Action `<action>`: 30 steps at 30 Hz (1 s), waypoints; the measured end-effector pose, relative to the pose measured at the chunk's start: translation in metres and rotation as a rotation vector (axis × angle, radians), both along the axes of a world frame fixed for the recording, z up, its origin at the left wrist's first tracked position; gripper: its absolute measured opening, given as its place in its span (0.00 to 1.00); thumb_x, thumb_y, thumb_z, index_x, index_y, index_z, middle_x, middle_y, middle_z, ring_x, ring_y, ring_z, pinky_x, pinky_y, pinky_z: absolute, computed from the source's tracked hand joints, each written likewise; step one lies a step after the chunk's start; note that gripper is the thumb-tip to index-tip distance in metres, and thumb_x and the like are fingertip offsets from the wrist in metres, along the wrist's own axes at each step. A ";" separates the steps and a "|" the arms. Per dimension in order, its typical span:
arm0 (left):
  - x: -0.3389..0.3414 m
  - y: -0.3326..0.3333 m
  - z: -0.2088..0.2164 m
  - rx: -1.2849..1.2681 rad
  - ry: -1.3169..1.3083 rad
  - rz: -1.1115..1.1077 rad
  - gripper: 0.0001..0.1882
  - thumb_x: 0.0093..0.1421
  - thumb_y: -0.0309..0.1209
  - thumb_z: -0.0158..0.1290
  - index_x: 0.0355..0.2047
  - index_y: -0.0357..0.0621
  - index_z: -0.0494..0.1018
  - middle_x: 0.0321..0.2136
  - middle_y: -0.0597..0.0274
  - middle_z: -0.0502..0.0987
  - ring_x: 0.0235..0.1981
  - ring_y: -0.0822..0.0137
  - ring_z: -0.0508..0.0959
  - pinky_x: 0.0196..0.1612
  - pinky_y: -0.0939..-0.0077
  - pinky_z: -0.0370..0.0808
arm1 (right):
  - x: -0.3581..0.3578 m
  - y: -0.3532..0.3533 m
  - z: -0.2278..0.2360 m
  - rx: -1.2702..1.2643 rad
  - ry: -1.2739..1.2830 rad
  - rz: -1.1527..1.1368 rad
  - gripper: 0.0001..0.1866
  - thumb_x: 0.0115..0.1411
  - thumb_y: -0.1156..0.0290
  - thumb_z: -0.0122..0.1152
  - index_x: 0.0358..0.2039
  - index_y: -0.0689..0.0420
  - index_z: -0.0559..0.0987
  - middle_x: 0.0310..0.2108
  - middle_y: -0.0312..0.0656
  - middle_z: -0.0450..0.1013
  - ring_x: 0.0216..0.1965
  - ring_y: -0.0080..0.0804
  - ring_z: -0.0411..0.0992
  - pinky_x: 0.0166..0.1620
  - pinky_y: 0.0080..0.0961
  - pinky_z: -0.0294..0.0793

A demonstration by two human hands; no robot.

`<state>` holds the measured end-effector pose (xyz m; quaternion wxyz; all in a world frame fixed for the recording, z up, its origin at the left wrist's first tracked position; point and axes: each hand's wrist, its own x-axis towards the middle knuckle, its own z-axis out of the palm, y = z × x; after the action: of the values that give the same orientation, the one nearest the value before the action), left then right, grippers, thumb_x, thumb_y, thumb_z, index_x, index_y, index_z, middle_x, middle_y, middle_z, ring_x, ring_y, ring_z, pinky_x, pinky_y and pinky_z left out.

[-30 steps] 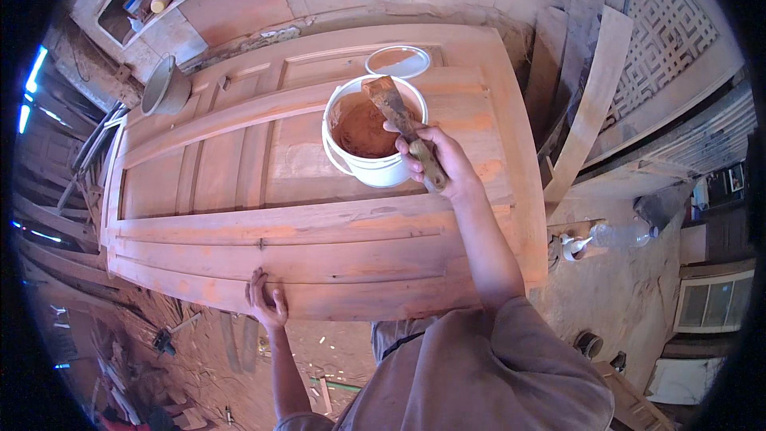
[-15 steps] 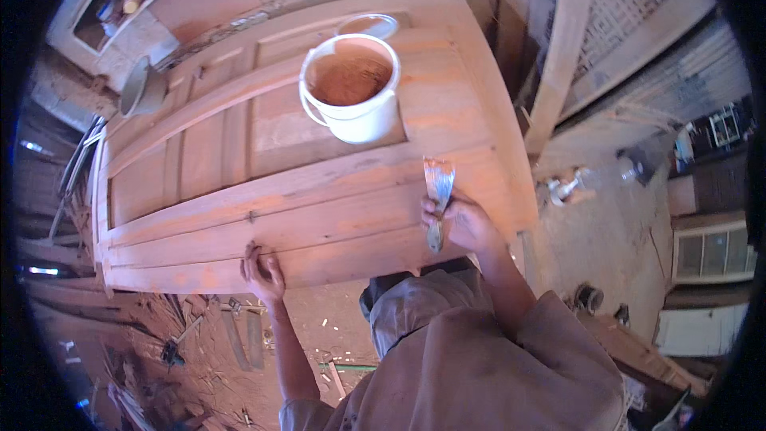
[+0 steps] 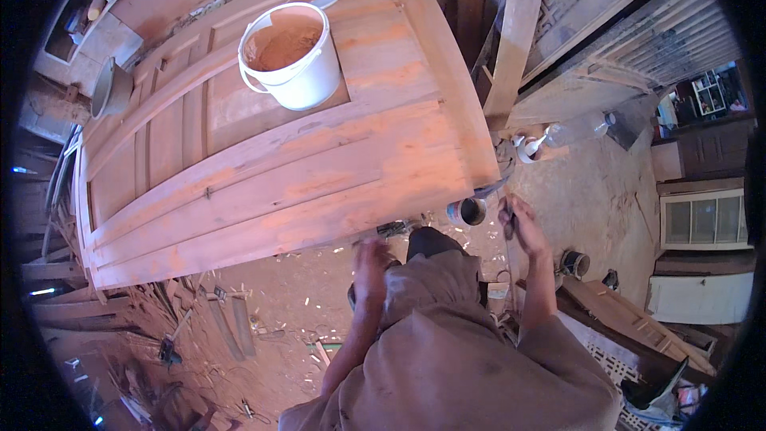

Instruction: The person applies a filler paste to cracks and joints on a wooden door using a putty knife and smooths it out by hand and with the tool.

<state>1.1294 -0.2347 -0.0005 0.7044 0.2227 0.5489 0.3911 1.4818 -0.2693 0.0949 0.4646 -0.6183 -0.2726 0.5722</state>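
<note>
1. A grey container point(image 3: 112, 88) sits at the left end of the panelled wooden door point(image 3: 295, 172).
2. On the door stands the white bucket point(image 3: 311, 80), with reddish-brown material point(image 3: 287, 46) inside.
3. The left hand point(image 3: 371, 262) is by the door's near edge (too blurred to tell whether spread or closed).
4. Beyond the door's right corner, the right hand point(image 3: 525, 227) curls around a slim tool point(image 3: 509, 227).

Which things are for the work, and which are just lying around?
Seem to belong to the work:
panelled wooden door
white bucket of brown stuff
small tool in the right hand

Probably just lying around:
clear plastic bottle
wood strips
light-framed window
</note>
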 end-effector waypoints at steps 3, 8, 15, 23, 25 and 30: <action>0.062 0.007 0.017 -0.172 -0.378 0.132 0.16 0.70 0.36 0.47 0.53 0.41 0.67 0.48 0.57 0.75 0.53 0.61 0.75 0.55 0.60 0.73 | 0.044 0.028 -0.006 -0.037 -0.436 0.144 0.22 0.67 0.48 0.56 0.35 0.57 0.78 0.27 0.33 0.70 0.30 0.26 0.68 0.38 0.27 0.68; 0.106 0.027 0.010 -0.077 -0.311 0.314 0.17 0.70 0.35 0.49 0.54 0.39 0.67 0.49 0.55 0.75 0.51 0.60 0.77 0.54 0.62 0.77 | 0.060 0.100 -0.002 -0.113 -0.864 0.419 0.25 0.59 0.45 0.64 0.35 0.58 0.79 0.26 0.45 0.76 0.29 0.34 0.74 0.47 0.33 0.70; 0.128 0.028 0.029 -0.034 -0.098 0.374 0.17 0.72 0.36 0.45 0.52 0.33 0.68 0.45 0.52 0.77 0.44 0.62 0.81 0.51 0.68 0.79 | 0.055 0.142 -0.016 0.074 -1.168 0.634 0.30 0.56 0.37 0.61 0.37 0.54 0.80 0.30 0.47 0.79 0.37 0.49 0.78 0.48 0.48 0.68; 0.132 0.023 0.021 0.018 0.068 0.344 0.20 0.72 0.42 0.47 0.48 0.35 0.71 0.36 0.57 0.79 0.39 0.65 0.80 0.44 0.69 0.78 | 0.050 0.147 -0.021 0.074 -1.140 0.647 0.29 0.55 0.37 0.62 0.36 0.53 0.81 0.32 0.45 0.80 0.37 0.47 0.79 0.50 0.45 0.68; 0.133 0.024 0.021 0.015 0.069 0.345 0.20 0.72 0.42 0.47 0.48 0.34 0.71 0.36 0.57 0.79 0.39 0.65 0.80 0.45 0.68 0.78 | 0.052 0.151 -0.024 0.067 -1.135 0.654 0.29 0.55 0.37 0.62 0.36 0.53 0.81 0.32 0.44 0.80 0.37 0.47 0.79 0.50 0.47 0.68; 0.134 0.023 0.023 0.011 0.069 0.376 0.21 0.71 0.42 0.47 0.49 0.33 0.71 0.37 0.56 0.79 0.39 0.64 0.80 0.47 0.67 0.79 | 0.042 0.149 -0.029 0.176 -1.195 0.615 0.28 0.55 0.38 0.62 0.31 0.53 0.79 0.25 0.43 0.77 0.31 0.46 0.77 0.46 0.47 0.69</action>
<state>1.2635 -0.2113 0.0228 0.5984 0.1333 0.6023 0.5112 1.5237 -0.1203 0.0664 0.0988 -0.6826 -0.6918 0.2140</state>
